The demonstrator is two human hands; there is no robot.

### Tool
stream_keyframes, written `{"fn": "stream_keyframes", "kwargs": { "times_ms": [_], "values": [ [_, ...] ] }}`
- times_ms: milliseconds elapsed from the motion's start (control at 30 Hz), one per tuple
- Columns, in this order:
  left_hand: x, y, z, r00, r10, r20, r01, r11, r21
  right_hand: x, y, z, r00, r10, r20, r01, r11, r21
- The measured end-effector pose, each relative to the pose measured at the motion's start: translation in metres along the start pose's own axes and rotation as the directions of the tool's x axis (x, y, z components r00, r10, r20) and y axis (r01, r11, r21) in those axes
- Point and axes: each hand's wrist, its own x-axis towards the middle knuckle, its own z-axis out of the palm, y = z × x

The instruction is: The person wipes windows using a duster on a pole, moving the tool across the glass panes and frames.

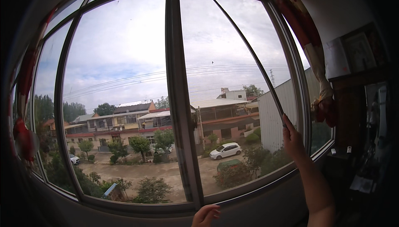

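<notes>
My right hand point(293, 138) grips the lower end of a long, thin dark pole point(243, 37). From there the pole slants up and to the left across the right window pane point(224, 46), and its upper end runs out of view at the top. Below the sill, at the bottom edge, my left hand point(206, 216) appears in part, its fingers loosely curled and nothing seen in them. It is nearest to the foot of the dark window mullion point(184, 102). The left window pane point(118, 58) lies beyond that mullion.
Red and cream curtains point(311, 62) hang tied at the right, with another red curtain point(25, 102) at far left. A dark cabinet point(346, 99) and two small white objects stand at right. Outside are houses, trees and a white car point(226, 151).
</notes>
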Motion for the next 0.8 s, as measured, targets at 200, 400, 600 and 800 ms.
{"fn": "stream_keyframes", "kwargs": {
  "times_ms": [200,400,600,800],
  "values": [
    [-0.003,0.022,0.012,0.998,0.05,-0.048,-0.043,0.992,0.12,0.039,0.061,-0.026,0.993,0.009,-0.115,-0.029,0.985,-0.169],
    [-0.016,0.022,-0.001,0.985,0.101,-0.142,-0.083,0.989,0.125,0.077,0.123,-0.037,0.98,0.041,-0.193,-0.079,0.977,-0.196],
    [-0.025,0.022,-0.015,0.978,0.087,-0.19,-0.053,0.983,0.178,0.14,0.072,-0.061,0.898,0.439,-0.008,-0.413,0.852,0.323],
    [-0.038,0.013,-0.019,0.976,0.008,-0.215,0.03,0.985,0.172,0.081,0.036,-0.02,0.93,0.332,0.158,-0.366,0.791,0.49]
  ]
}}
